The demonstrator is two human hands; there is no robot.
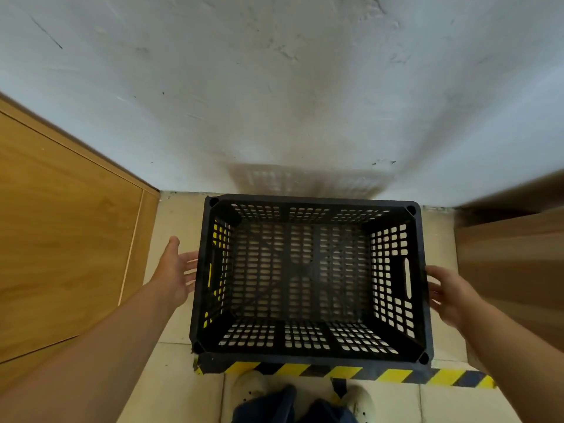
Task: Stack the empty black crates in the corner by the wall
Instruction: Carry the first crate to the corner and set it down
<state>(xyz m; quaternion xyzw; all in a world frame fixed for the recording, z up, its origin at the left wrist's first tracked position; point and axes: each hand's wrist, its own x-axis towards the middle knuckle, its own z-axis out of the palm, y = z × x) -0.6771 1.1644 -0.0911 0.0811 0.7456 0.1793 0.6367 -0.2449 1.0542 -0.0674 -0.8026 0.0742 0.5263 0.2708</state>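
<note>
A: From the head view, the black crate (309, 279) sits between the two hands, its far rim close to the wall (274, 87); the left hand (177, 270) has its palm turned to the crate's left side with fingers straight, at or just off the plastic; I cannot tell which

B: And the right hand (448, 293)?

A: Fingers spread and loose beside the right wall, just outward of the handle slot (407, 277); neither hand is clamped on anything; both are apart from a real hold

B: So what could go wrong?

A: If the crate is lifted or shoved by flat palms alone, I judge the slick sides may slip and the crate tip toward whichever hand presses less; fingers hooked into the slots would be safer

B: Anything nearby to catch on?

A: Outward of the right hand stands a brown board (518, 254), blurred; outward of the left, a wooden door (61, 224); knuckles could graze either; nearer than both hands, the striped tape (351, 372) and the shoes (305, 392) lie just under the near rim, so a dropped crate would land on toes
</note>
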